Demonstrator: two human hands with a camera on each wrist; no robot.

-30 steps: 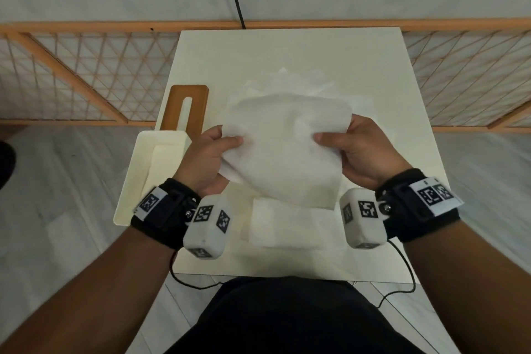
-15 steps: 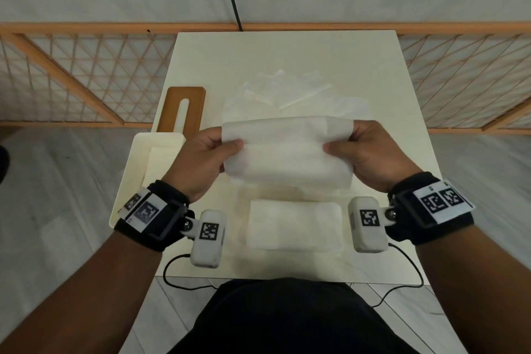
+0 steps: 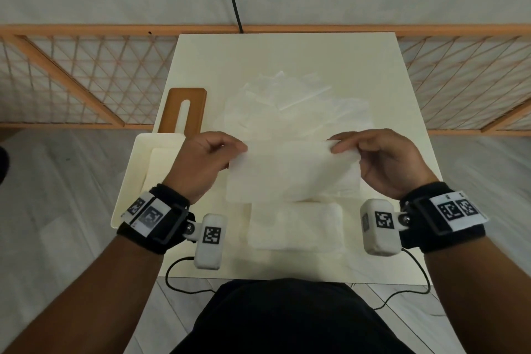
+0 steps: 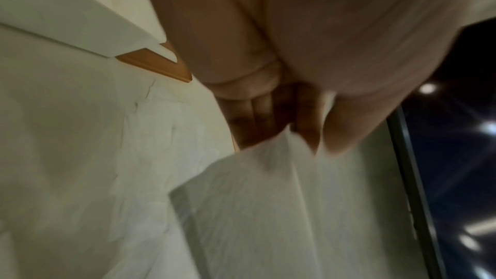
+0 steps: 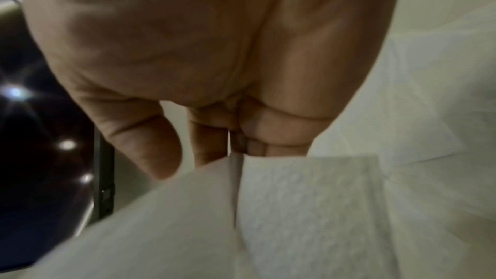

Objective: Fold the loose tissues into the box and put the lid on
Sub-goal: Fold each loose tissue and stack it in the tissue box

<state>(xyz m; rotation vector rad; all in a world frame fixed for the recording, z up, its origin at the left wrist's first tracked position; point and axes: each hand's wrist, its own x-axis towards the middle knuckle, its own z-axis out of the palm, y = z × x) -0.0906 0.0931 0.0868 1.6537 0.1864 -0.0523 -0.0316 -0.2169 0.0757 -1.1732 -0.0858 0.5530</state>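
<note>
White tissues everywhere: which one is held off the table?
The folded white tissue pinched between left hand and right hand; others lie flat.

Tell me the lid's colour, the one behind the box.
Brown, wood-toned lid with a pale slot down its middle; head view shows it best.

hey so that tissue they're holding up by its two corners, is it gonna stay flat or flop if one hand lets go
Likely flop: the tissue is thin and already sags between the left hand and right hand. Probably very light, since fingertip pinches carry it. It may tear if tugged.
</note>
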